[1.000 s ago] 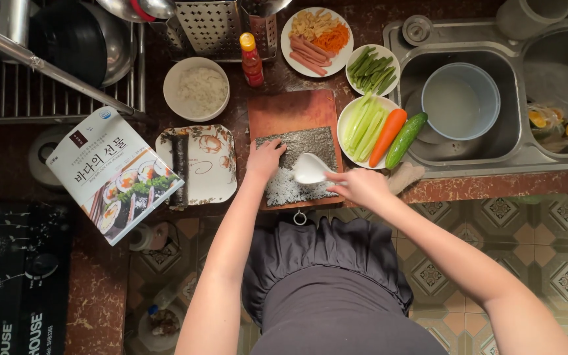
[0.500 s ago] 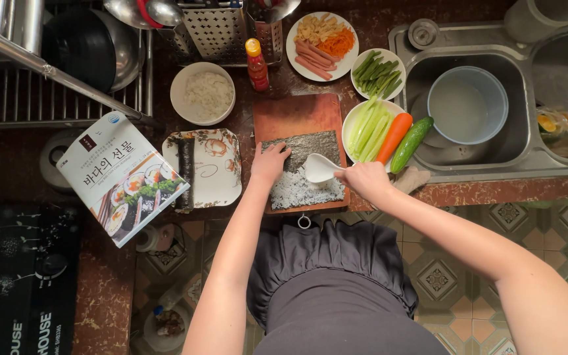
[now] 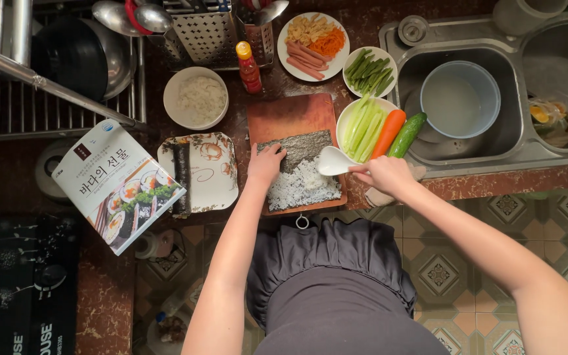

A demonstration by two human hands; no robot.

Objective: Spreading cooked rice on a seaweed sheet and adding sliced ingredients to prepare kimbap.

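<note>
On the cutting board (image 3: 290, 115), the left hand (image 3: 265, 164) lies flat, pinning the seaweed sheet (image 3: 300, 150); the right hand (image 3: 386, 174) grips a white spoon (image 3: 333, 162) over the rice (image 3: 304, 184). Pressing hard could tear the sheet.

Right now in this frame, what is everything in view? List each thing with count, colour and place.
wooden cutting board: one, reddish brown, counter centre
dark seaweed sheet: one, on the board
white cooked rice: spread over the sheet's near half
white rice paddle: one, over the sheet's right edge
bowl of rice: one, white, left of board
floral rectangular plate: one, holds a dark finished roll
red sauce bottle: one, behind board
plate of egg, sausage and carrot shreds: one, white
orange carrot: one, right of board
green cucumber: one, by the sink
steel sink: holds a pale blue basin
left hand: on the sheet
right hand: holds the paddle
</note>
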